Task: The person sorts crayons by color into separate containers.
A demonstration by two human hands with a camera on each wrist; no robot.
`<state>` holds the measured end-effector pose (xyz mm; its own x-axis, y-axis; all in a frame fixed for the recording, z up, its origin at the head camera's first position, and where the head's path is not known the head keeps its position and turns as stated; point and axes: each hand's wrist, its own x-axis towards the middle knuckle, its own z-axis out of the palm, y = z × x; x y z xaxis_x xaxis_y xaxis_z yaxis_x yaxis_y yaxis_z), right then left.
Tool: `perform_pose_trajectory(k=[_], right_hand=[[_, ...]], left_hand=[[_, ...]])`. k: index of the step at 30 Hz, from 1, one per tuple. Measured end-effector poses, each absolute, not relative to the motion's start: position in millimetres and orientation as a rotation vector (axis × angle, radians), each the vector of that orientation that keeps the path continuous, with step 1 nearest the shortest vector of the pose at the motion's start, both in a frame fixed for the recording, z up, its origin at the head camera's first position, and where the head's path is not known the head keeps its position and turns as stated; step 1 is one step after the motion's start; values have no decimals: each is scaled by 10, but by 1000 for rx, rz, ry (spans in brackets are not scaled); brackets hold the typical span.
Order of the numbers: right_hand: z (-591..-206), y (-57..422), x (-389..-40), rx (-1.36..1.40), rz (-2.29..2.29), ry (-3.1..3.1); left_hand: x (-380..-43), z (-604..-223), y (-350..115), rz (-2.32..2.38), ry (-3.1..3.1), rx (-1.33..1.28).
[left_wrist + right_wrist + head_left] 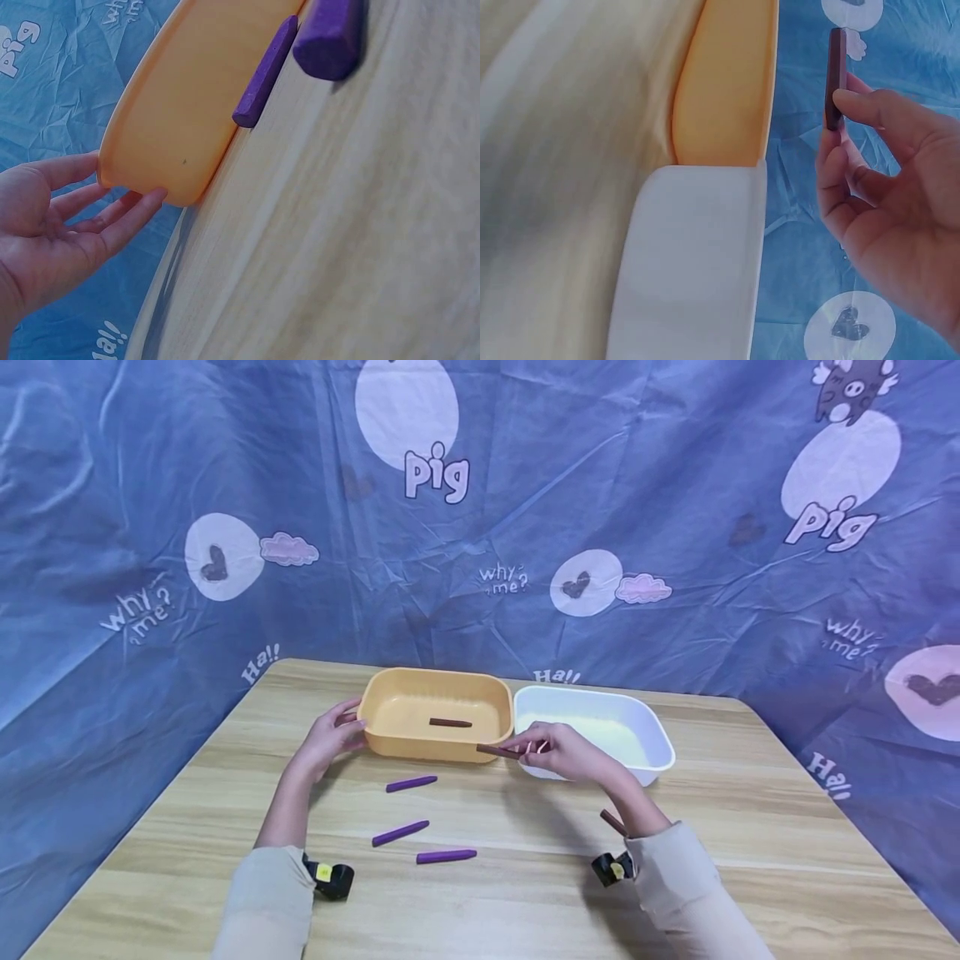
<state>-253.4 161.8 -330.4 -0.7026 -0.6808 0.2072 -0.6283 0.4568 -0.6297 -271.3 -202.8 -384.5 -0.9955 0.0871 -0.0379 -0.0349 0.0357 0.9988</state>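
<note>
My right hand [566, 752] pinches a brown crayon [835, 75] between thumb and fingers, above the adjoining ends of an orange bin [427, 748] and a white bin [652, 739]. Relaxed fingers of my left hand [67, 225] touch the outside of the orange bin's left end. Inside that bin lies another brown crayon [450, 722]. Three purple crayons lie on the table in front: one near the bin [411, 784], a second below it [401, 833] and a third [446, 857] closest to me.
A further brown crayon [612, 822] lies by my right forearm, partly hidden by it. The wooden table [525, 902] backs onto a blue printed cloth [480, 527]. The white bin stands right against the orange one.
</note>
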Motion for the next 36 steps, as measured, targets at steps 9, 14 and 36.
perform_pose_trajectory(k=[9,14,36], right_hand=[[-3233,1506,-2723,-1150,-1124,2680],[-3192,1418,-2818,-1145,-1132,2693],[-3062,946,-3347,-1057,-915,2844]], left_hand=[[-2716,-3854,-2038,2125,2205,65],[-2691,-3844,-2043,2130,2196,64],[-2715,-3841,-2036,2137,2189,66]])
